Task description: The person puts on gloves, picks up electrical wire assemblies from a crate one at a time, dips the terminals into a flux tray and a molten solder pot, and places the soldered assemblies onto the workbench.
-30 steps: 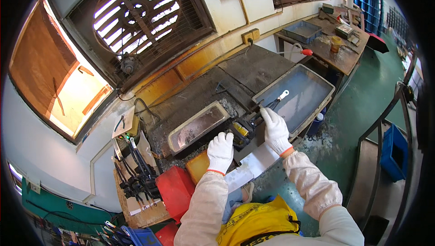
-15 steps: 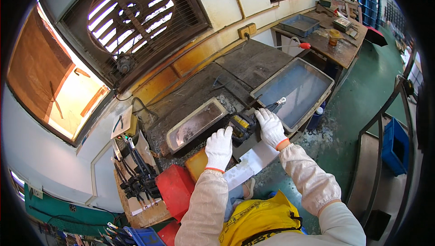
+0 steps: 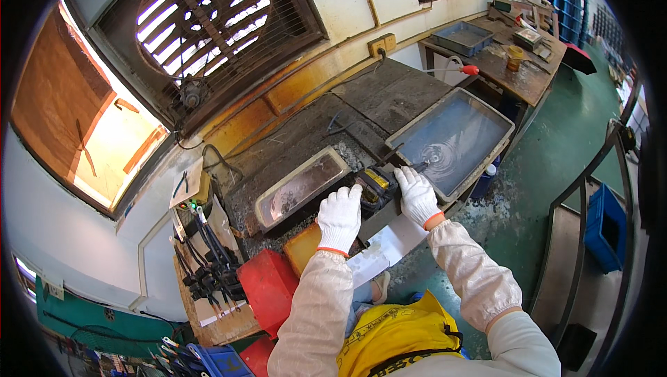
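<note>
Both my hands wear white gloves with orange cuffs. A black bundle with a yellow patch (image 3: 376,184), seemingly coiled cable, sits between them. My left hand (image 3: 340,218) is closed at the bundle's left side, its fingertips against it. On the other side, my right hand (image 3: 419,198) has its fingers wrapped round the cable part; its grip is partly hidden. The dark cable end (image 3: 421,166) reaches from my right hand over the rim of a water-filled basin (image 3: 479,148). Ring ripples spread where its tip meets the water.
A narrow tray with a silvery, shiny surface (image 3: 302,188) lies left of the bundle. Red bins (image 3: 269,290) stand near my left forearm, beside a board with several black cables (image 3: 212,266). A wooden table (image 3: 531,75) stands far right; a rack holds a blue crate (image 3: 604,227).
The cable end's metal tip, held above the basin before, is now down at the water, and ripples have appeared. My left hand and the bundle have shifted slightly right.
</note>
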`<state>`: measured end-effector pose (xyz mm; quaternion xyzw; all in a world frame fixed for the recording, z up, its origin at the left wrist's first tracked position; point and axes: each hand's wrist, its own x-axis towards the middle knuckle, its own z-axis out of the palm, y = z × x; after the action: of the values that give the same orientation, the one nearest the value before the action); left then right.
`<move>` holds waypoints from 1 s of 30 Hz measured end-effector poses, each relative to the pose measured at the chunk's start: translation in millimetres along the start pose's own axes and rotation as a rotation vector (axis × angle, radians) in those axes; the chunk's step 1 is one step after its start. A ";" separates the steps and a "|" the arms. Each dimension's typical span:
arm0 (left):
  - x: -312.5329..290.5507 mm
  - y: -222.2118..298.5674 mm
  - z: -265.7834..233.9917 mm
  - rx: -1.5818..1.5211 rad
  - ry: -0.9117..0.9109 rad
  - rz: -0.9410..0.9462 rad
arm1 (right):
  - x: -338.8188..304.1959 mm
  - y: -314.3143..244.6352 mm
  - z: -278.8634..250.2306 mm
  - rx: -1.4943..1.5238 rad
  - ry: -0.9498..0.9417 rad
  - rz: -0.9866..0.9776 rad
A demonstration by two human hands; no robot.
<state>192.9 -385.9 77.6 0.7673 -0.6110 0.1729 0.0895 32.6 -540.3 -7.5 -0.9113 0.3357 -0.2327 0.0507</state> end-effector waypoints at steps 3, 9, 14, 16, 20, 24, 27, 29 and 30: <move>-2.9 -0.4 -0.1 -0.007 -0.001 -0.007 | -1.2 -3.2 -4.3 -0.008 -0.008 -0.002; -19.5 -3.1 4.0 -0.065 -0.057 -0.059 | -4.0 -5.0 -3.6 -0.104 0.083 -0.057; -32.8 -3.4 -6.7 -0.138 -0.094 -0.086 | -5.6 -5.1 -19.1 -0.052 0.118 -0.124; -32.8 3.2 -21.9 -0.221 0.039 -0.099 | -7.0 1.6 -30.7 0.115 0.123 -0.139; -44.4 36.8 -63.5 -1.232 0.034 -0.413 | -33.7 -36.9 -80.7 1.111 -0.049 0.170; -69.2 93.1 -78.6 -1.346 0.044 -0.345 | -68.3 -85.8 -106.5 1.622 -0.212 -0.012; -86.8 112.1 -69.5 -2.381 -0.117 -0.601 | -75.9 -95.8 -115.1 1.543 0.068 0.357; -101.0 117.1 -74.4 -2.370 -0.174 -0.494 | -74.0 -95.7 -122.7 1.892 0.015 0.614; -136.1 118.1 -54.6 -2.173 -0.233 -0.463 | -69.9 -93.9 -131.8 1.872 0.106 0.786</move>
<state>43.7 -271.4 68.3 0.3881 -0.2843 -0.5469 0.6852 -19.2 -415.2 105.5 -0.3192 0.2961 -0.4092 0.8019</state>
